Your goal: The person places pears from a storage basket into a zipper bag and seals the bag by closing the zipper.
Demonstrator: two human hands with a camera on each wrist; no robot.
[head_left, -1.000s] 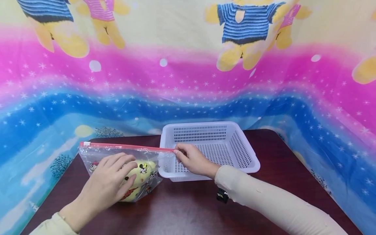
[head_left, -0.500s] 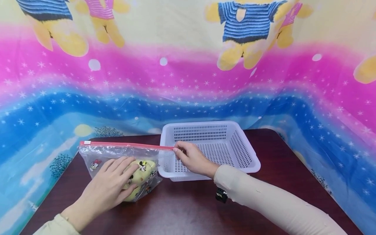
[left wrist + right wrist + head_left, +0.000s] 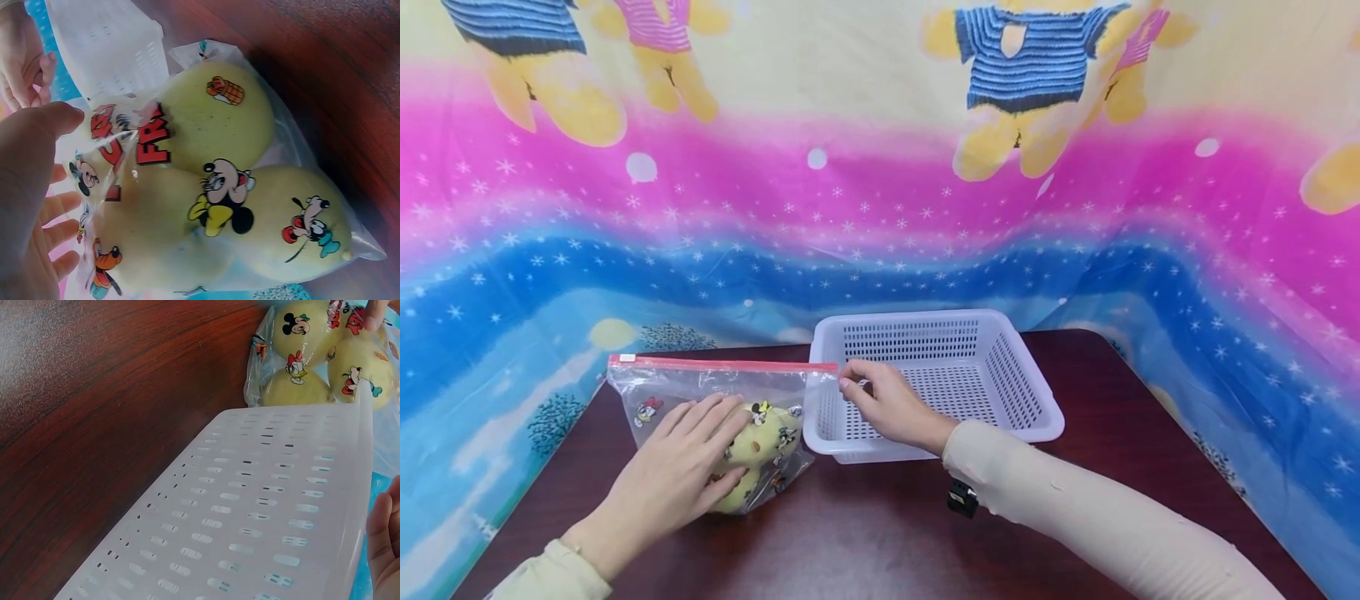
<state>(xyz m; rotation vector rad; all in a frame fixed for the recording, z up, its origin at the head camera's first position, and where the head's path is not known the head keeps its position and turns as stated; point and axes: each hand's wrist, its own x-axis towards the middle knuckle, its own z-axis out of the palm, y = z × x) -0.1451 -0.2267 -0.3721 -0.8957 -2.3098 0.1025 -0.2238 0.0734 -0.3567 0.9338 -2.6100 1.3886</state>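
A clear plastic slider zip bag (image 3: 647,387) with a red zip strip and cartoon prints lies at the left of the table. Inside are several round, pale yellow-green fruits (image 3: 219,119), perhaps pears. My left hand (image 3: 681,462) rests over the bag, fingers spread and lightly bent against the fruit. In the left wrist view its thumb reaches over the bag's edge. My right hand (image 3: 895,404) pinches the right end of the red strip between thumb and forefinger, above the basket's left rim. The white slider (image 3: 627,358) sits at the strip's far left end.
A white perforated plastic basket (image 3: 1041,400) stands at the back middle of the dark red-brown table (image 3: 880,533), touching or close to the bag's right side. A printed cloth (image 3: 880,200) hangs around the back and sides.
The red strip's left end has shifted slightly right, and its right end has risen a little with my right hand. My left hand stays over the fruit, nearly unmoved.
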